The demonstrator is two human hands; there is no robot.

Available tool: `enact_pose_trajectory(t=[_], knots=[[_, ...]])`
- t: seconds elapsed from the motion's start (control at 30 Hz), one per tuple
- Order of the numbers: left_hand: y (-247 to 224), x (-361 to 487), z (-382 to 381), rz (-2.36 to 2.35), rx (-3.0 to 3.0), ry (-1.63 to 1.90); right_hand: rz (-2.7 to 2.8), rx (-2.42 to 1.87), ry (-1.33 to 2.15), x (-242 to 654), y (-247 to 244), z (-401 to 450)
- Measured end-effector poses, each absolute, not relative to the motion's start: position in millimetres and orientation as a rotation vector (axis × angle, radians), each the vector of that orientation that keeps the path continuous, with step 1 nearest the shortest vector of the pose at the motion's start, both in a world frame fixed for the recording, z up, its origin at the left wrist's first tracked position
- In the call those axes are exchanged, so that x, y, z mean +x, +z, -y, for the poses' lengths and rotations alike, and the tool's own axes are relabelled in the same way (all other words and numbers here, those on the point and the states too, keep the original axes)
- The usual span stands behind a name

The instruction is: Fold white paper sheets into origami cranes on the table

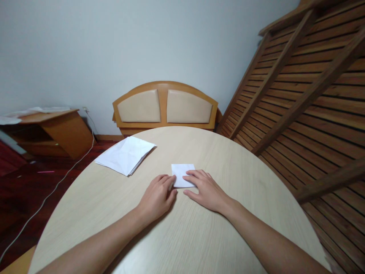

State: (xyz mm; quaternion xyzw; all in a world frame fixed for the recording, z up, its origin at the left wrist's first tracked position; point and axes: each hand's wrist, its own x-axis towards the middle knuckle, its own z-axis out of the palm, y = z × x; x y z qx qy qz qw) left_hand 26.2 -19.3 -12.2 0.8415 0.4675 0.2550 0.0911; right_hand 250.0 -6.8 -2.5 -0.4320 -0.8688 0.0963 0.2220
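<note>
A small square of folded white paper (180, 170) lies flat on the round, pale wooden table (182, 236). At its left edge rests my left hand (158, 194), with bent fingertips touching the paper and the thumb held apart. My right hand (205, 190) lies over the paper's right side, fingers spread and pressing on it, thumb pointing left near the lower edge. Part of the square is hidden under the right fingers. Neither hand grips anything.
A stack of white paper sheets (125, 155) lies at the table's far left. Beyond the table stands a padded headboard (163, 104). Wooden slats (302, 99) lean at the right. A low wooden cabinet (61, 133) and a white cable (61, 180) are on the left.
</note>
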Motion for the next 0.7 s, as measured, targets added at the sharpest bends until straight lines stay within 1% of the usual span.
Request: enact_pose_trajectory(t=[0.13,0.27,0.43,0.7], knots=[[-7.1,23.1,21.3,-1.392,2.564,0.733,2.452,-1.136,0.326,256.5,-3.4,0.8],[-5.3,20.8,21.1,-1.288,2.649,0.708,2.467,-1.066,0.364,261.6,-1.5,-3.1],[-0.1,21.6,20.5,-1.311,2.609,0.632,2.479,-1.004,0.371,263.6,-1.1,-4.5],[4.2,22.0,18.8,-1.290,2.580,0.634,2.425,-1.025,0.388,259.6,0.3,-4.6]])
